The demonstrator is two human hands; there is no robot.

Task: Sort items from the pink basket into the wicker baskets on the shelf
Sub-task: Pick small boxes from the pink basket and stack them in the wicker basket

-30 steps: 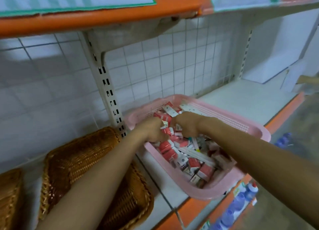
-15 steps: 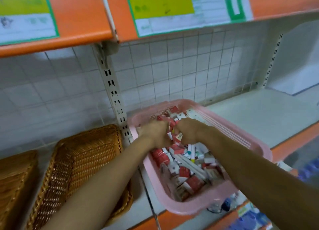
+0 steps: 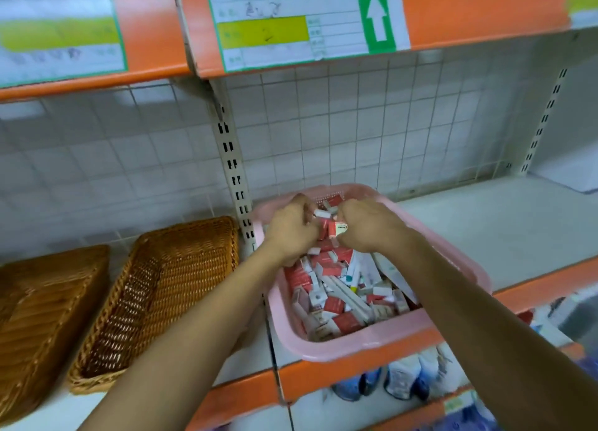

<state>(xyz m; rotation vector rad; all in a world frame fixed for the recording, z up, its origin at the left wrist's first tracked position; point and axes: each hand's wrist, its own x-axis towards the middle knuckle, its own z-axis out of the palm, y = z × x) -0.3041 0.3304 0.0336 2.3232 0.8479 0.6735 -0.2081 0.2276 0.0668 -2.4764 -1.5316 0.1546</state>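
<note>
A pink basket [image 3: 372,343] stands on the white shelf, filled with several small red-and-white boxes [image 3: 333,301] and white tubes. Both my hands are inside it at its far end. My left hand [image 3: 293,228] is closed around small boxes, with a white one showing at its fingertips. My right hand [image 3: 365,225] grips a small red-and-white box [image 3: 338,228]. Two wicker baskets sit to the left on the same shelf: the nearer wicker basket [image 3: 161,288] and a second wicker basket [image 3: 42,311] at the left edge. Both look bare inside.
A slotted metal upright [image 3: 233,168] rises between the wicker baskets and the pink basket. An orange-edged upper shelf with paper labels [image 3: 291,25] hangs overhead. The shelf surface [image 3: 501,223] stretches to the right. Packaged goods [image 3: 411,375] lie on the shelf below.
The view has tilted up and shifted, showing more of the upper shelf. My hands have stayed in the pink basket and lifted a little, with small boxes gathered in them.
</note>
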